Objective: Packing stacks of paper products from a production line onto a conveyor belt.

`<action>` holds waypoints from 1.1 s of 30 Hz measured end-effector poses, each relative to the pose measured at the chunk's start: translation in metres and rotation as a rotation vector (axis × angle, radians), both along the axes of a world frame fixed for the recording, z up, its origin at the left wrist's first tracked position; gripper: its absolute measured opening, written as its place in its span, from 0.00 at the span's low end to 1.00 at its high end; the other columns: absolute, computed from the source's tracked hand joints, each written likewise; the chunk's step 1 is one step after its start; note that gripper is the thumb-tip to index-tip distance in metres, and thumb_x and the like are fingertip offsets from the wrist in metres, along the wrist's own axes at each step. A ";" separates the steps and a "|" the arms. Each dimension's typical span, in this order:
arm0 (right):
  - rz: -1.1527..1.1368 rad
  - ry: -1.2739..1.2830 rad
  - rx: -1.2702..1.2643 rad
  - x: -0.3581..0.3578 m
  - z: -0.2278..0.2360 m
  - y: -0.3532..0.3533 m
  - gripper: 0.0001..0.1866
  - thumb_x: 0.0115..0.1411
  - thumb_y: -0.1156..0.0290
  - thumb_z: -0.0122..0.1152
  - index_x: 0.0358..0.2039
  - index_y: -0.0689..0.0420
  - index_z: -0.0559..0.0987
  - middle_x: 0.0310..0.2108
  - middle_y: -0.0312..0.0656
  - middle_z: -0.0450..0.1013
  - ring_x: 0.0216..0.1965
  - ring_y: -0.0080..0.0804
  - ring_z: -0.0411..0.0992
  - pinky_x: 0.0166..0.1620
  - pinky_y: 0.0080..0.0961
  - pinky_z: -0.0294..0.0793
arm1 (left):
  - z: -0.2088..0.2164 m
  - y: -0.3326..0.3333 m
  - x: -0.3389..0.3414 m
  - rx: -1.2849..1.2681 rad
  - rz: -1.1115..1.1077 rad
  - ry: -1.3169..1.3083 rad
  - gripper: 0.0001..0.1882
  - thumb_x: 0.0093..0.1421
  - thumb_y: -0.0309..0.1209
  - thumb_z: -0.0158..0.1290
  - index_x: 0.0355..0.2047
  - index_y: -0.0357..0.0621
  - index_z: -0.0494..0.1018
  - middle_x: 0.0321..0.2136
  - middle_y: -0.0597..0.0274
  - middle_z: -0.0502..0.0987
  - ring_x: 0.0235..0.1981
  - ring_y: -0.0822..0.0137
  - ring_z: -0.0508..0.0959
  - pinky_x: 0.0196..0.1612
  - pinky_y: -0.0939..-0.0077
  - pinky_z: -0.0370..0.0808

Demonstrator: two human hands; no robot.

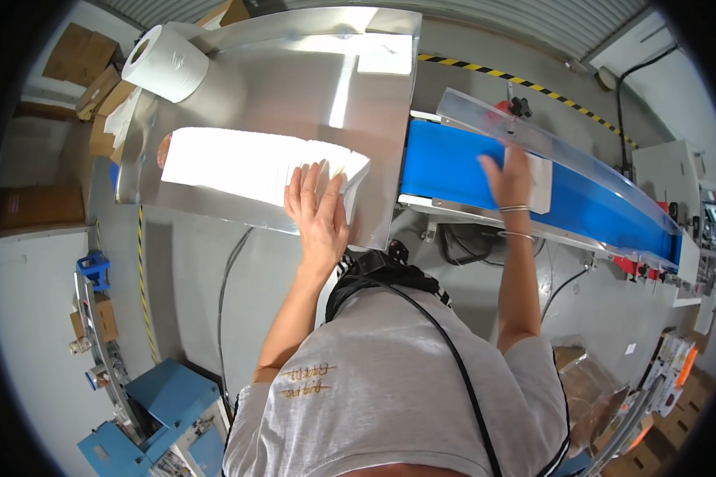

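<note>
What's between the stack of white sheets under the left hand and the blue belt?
In the head view, only a bare strip of the steel table separates the white sheet stack under the left hand from the blue conveyor belt.

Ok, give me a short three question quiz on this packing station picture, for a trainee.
1. True or false: the left hand lies flat on the row of white paper sheets spread on the shiny metal table.
2. What does the right hand press on the blue conveyor belt?
A. a white flat sheet
B. a cardboard box
C. a roll
3. Fill in: at the metal table's far left corner stands a large white paper ____.

Key: 1 true; 2 A; 3 roll.
</note>
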State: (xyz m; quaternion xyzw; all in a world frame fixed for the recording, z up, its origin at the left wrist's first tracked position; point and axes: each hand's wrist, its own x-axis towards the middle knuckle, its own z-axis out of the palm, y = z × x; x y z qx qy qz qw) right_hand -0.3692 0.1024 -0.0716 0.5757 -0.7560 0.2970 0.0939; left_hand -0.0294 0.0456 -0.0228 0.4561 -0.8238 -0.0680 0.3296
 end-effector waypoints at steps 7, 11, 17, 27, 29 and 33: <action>0.788 -0.609 0.179 0.122 0.023 -0.066 0.24 0.53 0.68 0.67 0.51 0.51 0.73 0.52 0.42 0.67 0.51 0.38 0.66 0.48 0.28 0.71 | 0.009 -0.003 0.001 0.041 -0.061 -0.006 0.16 0.53 0.22 0.54 0.44 0.48 0.77 0.61 0.51 0.59 0.65 0.43 0.51 0.63 0.44 0.46; 0.580 -1.011 0.290 0.111 0.013 -0.060 0.15 0.60 0.61 0.61 0.39 0.59 0.71 0.35 0.38 0.70 0.35 0.23 0.67 0.39 0.22 0.70 | 0.003 -0.006 0.014 -0.028 0.035 0.004 0.19 0.58 0.25 0.54 0.51 0.45 0.72 0.62 0.48 0.58 0.65 0.45 0.51 0.63 0.51 0.51; -0.150 -0.701 0.020 -0.027 -0.069 -0.011 0.20 0.62 0.54 0.56 0.32 0.63 0.72 0.23 0.42 0.68 0.28 0.30 0.67 0.35 0.28 0.69 | 0.003 -0.011 0.012 -0.054 0.012 -0.028 0.20 0.56 0.20 0.53 0.50 0.44 0.73 0.58 0.48 0.62 0.62 0.44 0.57 0.61 0.52 0.55; 0.506 -0.622 0.248 0.101 0.041 -0.051 0.28 0.48 0.68 0.71 0.51 0.50 0.73 0.51 0.42 0.68 0.49 0.38 0.70 0.51 0.31 0.71 | 0.001 -0.011 0.018 -0.039 -0.034 0.026 0.16 0.52 0.20 0.54 0.42 0.48 0.78 0.58 0.51 0.62 0.63 0.44 0.54 0.62 0.46 0.47; 0.728 -0.559 0.204 0.132 0.035 -0.068 0.28 0.52 0.67 0.68 0.54 0.51 0.71 0.55 0.43 0.64 0.56 0.39 0.63 0.54 0.31 0.67 | 0.005 -0.013 0.016 -0.032 -0.060 0.027 0.16 0.53 0.21 0.55 0.42 0.47 0.77 0.59 0.51 0.61 0.63 0.43 0.54 0.62 0.46 0.47; 0.738 -0.798 0.335 0.132 0.022 -0.074 0.19 0.60 0.67 0.61 0.49 0.59 0.71 0.47 0.42 0.70 0.47 0.27 0.69 0.48 0.26 0.70 | 0.004 -0.016 0.021 -0.062 -0.041 0.063 0.15 0.55 0.24 0.55 0.44 0.46 0.76 0.61 0.49 0.58 0.63 0.42 0.53 0.62 0.48 0.49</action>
